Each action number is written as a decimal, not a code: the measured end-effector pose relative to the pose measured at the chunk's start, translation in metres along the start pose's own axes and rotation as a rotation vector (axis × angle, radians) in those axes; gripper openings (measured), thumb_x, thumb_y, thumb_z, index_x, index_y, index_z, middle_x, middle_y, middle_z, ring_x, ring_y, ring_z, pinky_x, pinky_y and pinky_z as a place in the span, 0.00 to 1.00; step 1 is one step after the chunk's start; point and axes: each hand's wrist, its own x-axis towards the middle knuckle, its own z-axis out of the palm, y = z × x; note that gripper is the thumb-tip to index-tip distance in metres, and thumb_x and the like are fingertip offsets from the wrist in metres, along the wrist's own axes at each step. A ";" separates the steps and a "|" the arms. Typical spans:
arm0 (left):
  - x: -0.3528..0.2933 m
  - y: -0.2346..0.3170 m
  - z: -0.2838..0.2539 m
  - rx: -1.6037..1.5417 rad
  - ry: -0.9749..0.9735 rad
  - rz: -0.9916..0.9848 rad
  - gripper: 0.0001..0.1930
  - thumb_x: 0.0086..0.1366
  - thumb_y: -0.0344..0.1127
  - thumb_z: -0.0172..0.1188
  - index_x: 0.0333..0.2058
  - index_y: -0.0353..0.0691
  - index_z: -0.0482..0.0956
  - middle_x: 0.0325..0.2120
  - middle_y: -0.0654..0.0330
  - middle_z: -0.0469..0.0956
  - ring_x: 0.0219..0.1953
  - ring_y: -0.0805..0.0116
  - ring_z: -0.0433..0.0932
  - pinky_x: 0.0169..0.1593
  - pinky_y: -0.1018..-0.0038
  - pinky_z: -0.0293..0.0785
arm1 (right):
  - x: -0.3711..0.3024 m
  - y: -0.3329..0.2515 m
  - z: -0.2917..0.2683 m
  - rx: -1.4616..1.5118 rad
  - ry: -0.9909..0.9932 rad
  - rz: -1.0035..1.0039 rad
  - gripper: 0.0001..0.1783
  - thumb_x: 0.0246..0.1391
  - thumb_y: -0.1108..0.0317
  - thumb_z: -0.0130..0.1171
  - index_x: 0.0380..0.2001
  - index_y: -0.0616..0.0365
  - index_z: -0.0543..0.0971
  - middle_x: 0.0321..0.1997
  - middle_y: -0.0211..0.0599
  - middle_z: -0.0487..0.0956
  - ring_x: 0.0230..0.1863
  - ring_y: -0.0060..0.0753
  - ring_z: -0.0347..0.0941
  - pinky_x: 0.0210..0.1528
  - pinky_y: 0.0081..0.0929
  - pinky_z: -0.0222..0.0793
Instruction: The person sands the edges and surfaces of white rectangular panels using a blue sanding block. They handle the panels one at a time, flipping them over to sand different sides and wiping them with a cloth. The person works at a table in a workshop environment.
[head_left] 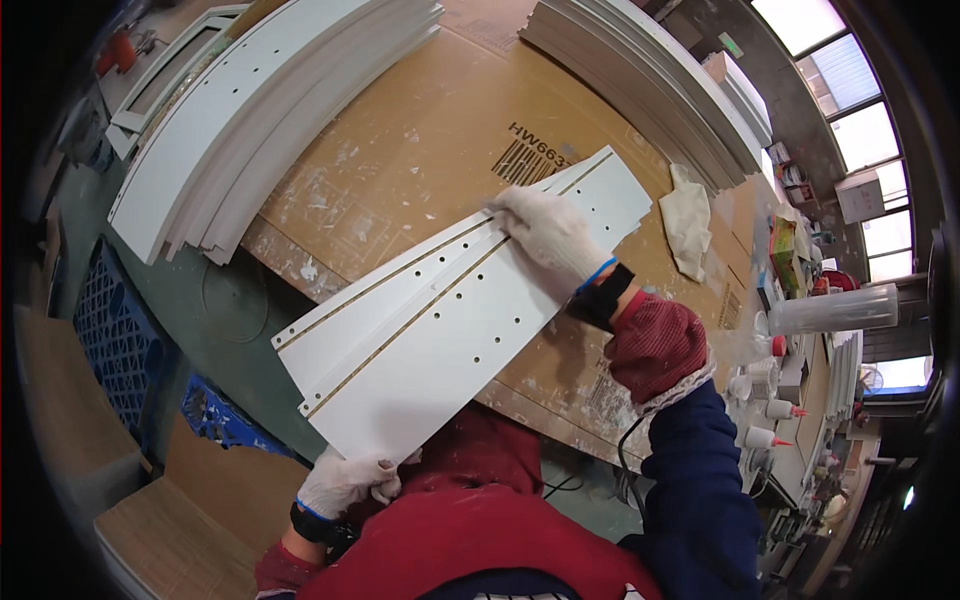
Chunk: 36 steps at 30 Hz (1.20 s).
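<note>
Two white drilled panels overlap in a fan over the table edge, each with a brown groove along one long side and several dark holes. My left hand (pixel 350 482), in a white knit glove, is closed on the near lower corner of the front panel (pixel 400 385). My gloved right hand (pixel 548 235) lies across the far part of the panels, its fingers curled over the front panel's grooved edge. Behind it, the rear panel (pixel 365 295) shows as a narrower strip. The right fingertips are partly hidden.
Brown cardboard (pixel 400 150) covers the table, spotted with white. White panels stand in a stack (pixel 250 90) at the left and another stack (pixel 640 75) at the far right. A pale cloth (pixel 686 222) lies at the right. Blue plastic crates (pixel 115 335) sit on the left floor.
</note>
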 end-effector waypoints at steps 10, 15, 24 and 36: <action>0.001 -0.003 -0.010 0.125 0.148 -0.052 0.07 0.52 0.27 0.60 0.28 0.28 0.78 0.19 0.54 0.76 0.18 0.68 0.72 0.23 0.79 0.66 | -0.038 0.198 -0.114 -0.594 0.554 0.684 0.14 0.56 0.60 0.50 0.36 0.56 0.79 0.33 0.51 0.79 0.35 0.51 0.77 0.38 0.43 0.71; 0.006 -0.020 -0.040 0.111 0.139 -0.151 0.14 0.51 0.28 0.61 0.36 0.26 0.78 0.26 0.49 0.79 0.20 0.68 0.75 0.22 0.78 0.68 | -0.097 0.113 -0.079 0.454 0.399 0.801 0.13 0.59 0.62 0.55 0.35 0.63 0.76 0.19 0.27 0.72 0.20 0.21 0.65 0.27 0.21 0.64; 0.006 0.003 -0.002 -0.040 0.243 0.030 0.17 0.57 0.35 0.59 0.40 0.27 0.75 0.30 0.48 0.80 0.20 0.68 0.78 0.19 0.78 0.75 | -0.192 0.066 -0.025 -0.100 0.476 0.581 0.15 0.56 0.64 0.56 0.44 0.61 0.76 0.40 0.46 0.76 0.41 0.48 0.73 0.43 0.34 0.70; 0.012 -0.002 -0.007 -0.020 0.214 0.073 0.24 0.55 0.43 0.66 0.42 0.28 0.75 0.30 0.49 0.80 0.22 0.67 0.80 0.23 0.75 0.78 | -0.172 0.114 -0.056 0.426 0.654 0.766 0.17 0.55 0.69 0.57 0.48 0.60 0.75 0.39 0.34 0.79 0.38 0.27 0.74 0.42 0.24 0.70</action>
